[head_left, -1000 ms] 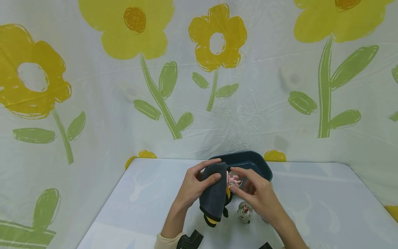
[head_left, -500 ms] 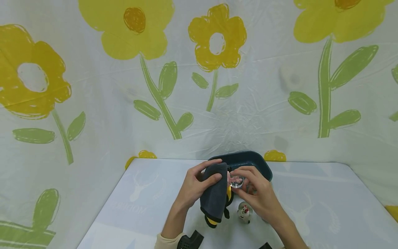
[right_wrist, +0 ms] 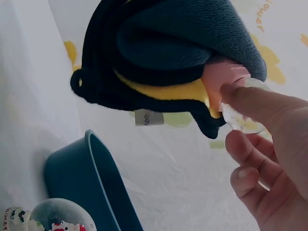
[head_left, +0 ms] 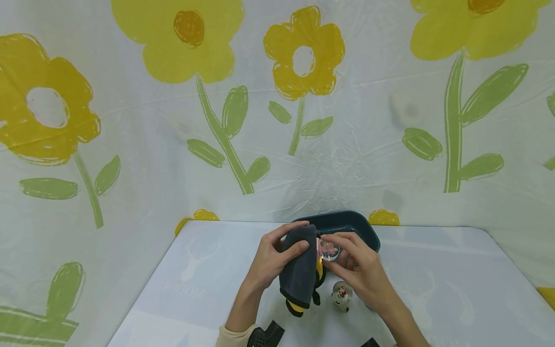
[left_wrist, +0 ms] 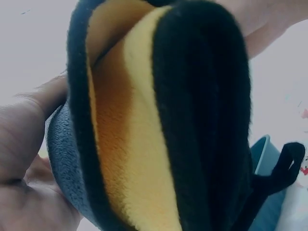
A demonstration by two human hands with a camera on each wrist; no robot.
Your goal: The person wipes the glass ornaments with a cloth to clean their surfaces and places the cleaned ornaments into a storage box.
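My left hand (head_left: 275,255) grips a folded towel (head_left: 298,270), grey-blue outside, yellow inside, edged in black with a hanging loop. The left wrist view looks into its yellow folds (left_wrist: 130,125). Between the thumb and fingers of my right hand (head_left: 362,262) is a small snow globe (head_left: 329,250) with a clear dome, pink bits inside and a pink base (right_wrist: 224,77). That base lies against the towel's folds, partly covered by them. On the table just below my right hand stands another snow globe (head_left: 341,296), with a red and white figure in it.
A dark teal plastic basin (head_left: 368,230) stands behind both hands at the table's far edge. The pale printed tabletop (head_left: 208,270) extends to either side. Behind it hangs a white curtain (head_left: 347,178) with yellow flowers.
My right fingers have shifted a little on the snow globe, and its dome has turned slightly. The left hand and towel stay nearly in place.
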